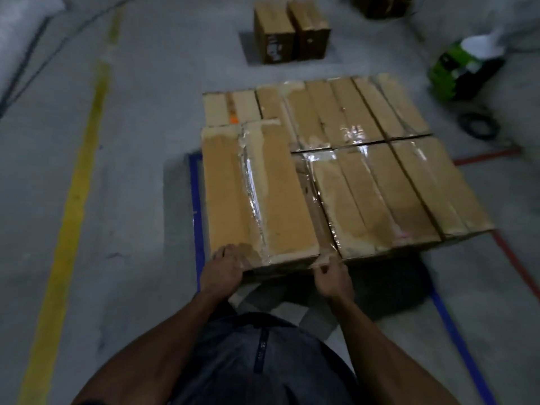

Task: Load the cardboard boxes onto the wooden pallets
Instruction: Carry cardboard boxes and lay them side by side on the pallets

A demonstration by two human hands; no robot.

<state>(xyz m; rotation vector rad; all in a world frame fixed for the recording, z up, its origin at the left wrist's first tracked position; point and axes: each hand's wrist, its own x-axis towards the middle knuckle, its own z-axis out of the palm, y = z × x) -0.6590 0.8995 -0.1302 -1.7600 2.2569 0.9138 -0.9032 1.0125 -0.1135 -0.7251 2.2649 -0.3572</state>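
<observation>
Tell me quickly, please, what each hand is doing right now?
Left hand: grips the near edge of the box, fingers curled over its top.
Right hand: grips the same box's near right corner.

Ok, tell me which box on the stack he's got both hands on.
The near-left box, raised above the others: left hand and right hand grip its near edge.

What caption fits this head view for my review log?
Both hands, left hand and right hand, grip the near edge of a taped cardboard box beside the stacked boxes.
</observation>
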